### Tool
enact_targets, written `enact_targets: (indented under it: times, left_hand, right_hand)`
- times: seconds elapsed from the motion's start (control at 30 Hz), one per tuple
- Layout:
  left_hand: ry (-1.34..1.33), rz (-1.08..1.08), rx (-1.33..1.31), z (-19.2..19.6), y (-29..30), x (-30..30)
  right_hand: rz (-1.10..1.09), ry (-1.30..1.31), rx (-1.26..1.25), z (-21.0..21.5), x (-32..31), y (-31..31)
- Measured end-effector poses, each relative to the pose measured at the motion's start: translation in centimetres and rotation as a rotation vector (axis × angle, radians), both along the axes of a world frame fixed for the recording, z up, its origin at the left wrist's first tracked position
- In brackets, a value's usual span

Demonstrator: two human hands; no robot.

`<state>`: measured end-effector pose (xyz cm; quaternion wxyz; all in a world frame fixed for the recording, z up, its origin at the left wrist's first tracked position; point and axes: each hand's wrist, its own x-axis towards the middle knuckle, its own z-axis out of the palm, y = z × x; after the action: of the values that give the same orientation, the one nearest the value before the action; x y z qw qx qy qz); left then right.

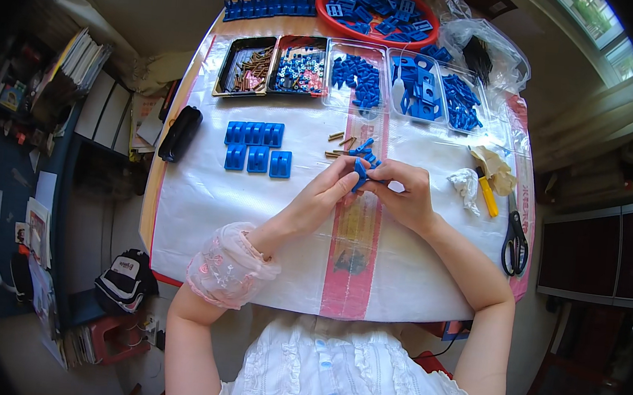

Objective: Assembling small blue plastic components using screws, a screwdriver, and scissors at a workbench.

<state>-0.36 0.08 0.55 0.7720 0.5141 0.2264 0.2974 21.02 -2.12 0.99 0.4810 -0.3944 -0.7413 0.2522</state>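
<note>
Both my hands meet at frame centre: left hand [324,194] and right hand [401,196] each grip clamped on one small blue plastic piece [361,173]; brass pins [340,145] just above.

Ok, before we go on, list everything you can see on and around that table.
small plastic part: one, blue, pinched between both hands
flat ribbed plates: seven, blue, table left of centre
brass pins: a few, loose, beyond the hands
black trays: two, far left, pins and small rings
clear trays: three, far centre, blue parts
red basin: one, far edge, blue parts
scissors: one, black, right edge
yellow cutter: one, right
black case: one, left edge
left hand: fingertips on part
right hand: gripping part
</note>
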Motion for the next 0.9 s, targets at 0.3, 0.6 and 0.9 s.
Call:
enact_targets:
  times: [0.3,0.6,0.9]
  left_hand:
    - [-0.098,-0.014,-0.072,-0.83,-0.06,0.19]
    - [-0.082,-0.004,-0.053,-0.59,-0.29,0.33]
    - [-0.095,-0.04,-0.051,-0.95,-0.13,0.27]
  right_hand:
    - [0.003,-0.005,-0.026,0.13,-0.04,-0.02]
    - [0.009,-0.022,-0.004,0.51,-0.06,-0.14]
    - [0.001,-0.007,-0.008,0.25,-0.09,-0.17]
